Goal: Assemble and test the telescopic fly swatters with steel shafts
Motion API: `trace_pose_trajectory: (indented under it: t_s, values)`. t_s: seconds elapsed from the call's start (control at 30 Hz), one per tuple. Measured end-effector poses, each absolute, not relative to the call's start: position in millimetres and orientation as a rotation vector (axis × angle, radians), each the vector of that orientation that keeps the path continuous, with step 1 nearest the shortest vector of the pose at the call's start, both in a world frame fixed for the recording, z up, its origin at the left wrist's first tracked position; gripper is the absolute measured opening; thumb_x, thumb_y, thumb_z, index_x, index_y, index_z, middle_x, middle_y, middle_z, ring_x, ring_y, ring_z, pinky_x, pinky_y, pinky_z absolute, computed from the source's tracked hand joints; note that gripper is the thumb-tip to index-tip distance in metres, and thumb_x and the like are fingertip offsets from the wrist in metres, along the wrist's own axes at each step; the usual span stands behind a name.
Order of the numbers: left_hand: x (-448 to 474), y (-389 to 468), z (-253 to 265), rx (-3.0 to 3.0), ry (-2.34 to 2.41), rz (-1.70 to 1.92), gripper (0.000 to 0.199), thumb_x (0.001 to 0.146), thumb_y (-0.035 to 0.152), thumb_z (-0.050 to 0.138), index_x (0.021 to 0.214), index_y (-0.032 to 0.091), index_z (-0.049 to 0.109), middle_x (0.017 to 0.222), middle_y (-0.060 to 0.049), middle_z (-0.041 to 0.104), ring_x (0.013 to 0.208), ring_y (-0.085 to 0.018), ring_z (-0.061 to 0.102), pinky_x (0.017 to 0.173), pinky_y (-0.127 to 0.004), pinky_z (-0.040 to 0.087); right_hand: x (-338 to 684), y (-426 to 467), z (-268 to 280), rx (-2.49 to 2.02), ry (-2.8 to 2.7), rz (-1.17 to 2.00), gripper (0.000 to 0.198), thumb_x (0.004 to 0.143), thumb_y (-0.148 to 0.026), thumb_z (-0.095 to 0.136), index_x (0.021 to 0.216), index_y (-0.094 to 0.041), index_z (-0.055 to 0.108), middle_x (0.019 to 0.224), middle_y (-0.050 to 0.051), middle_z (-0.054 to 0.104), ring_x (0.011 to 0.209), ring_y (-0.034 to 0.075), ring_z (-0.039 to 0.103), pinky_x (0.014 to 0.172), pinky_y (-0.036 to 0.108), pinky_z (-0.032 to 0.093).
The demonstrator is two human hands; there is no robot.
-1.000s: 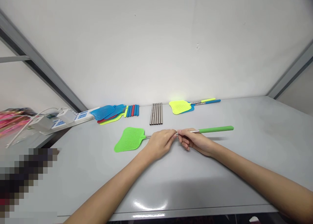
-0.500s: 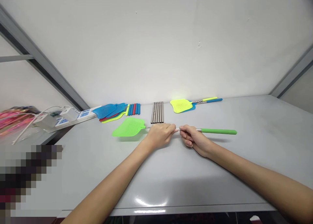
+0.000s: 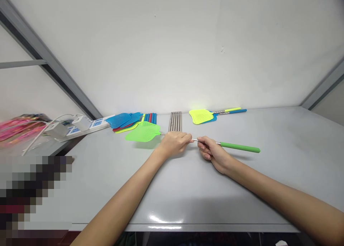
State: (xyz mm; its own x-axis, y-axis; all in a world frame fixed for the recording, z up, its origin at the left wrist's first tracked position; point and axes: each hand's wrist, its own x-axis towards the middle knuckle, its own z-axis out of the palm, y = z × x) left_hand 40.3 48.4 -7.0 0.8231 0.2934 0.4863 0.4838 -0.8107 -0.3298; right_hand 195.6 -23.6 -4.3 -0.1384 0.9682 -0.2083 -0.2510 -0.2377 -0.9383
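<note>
A fly swatter with a light green perforated head (image 3: pixel 143 132), a thin metal rod and a green grip (image 3: pixel 240 147) is held above the table, its head to the left. My left hand (image 3: pixel 176 142) is closed around the rod near the head. My right hand (image 3: pixel 211 151) is closed on the rod just left of the green grip. A short stretch of bare rod (image 3: pixel 195 140) shows between the hands. Behind my left hand lies a row of metal tubes (image 3: pixel 175 120), its near ends partly hidden.
Blue swatter heads (image 3: pixel 122 120), with red and yellow ones underneath, lie at the back left beside coloured grips (image 3: pixel 152 118). A yellow swatter (image 3: pixel 200 116) overlaps a blue one at the back. A power strip (image 3: pixel 96 123) with plugged-in adapters stands left. The grey table (image 3: pixel 188 199) meets a white wall.
The swatter has tilted, its head end a little higher and its grip end slightly lower. Both hands keep hold of the rod. The camera view has shifted slightly.
</note>
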Motion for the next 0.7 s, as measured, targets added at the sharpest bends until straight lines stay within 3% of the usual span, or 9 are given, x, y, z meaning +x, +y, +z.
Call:
trace_pose_trajectory:
  t_s: [0.7]
  values:
    - [34.7,54.3,-5.7,-2.524,-0.555,-0.601,0.024,0.084,0.028,0.034,0.067,0.018,0.045,0.057,0.003,0.053,0.051,-0.009,0.048,0.046,-0.023,0.026,196.5,-24.3,-6.0,-1.091,-0.958,1.582,0.031,0.073,-0.038,0.044,0.052,-0.017,0.036,0.041,-0.008,0.018,0.036,0.006,0.021,0.040,0.022,0.014]
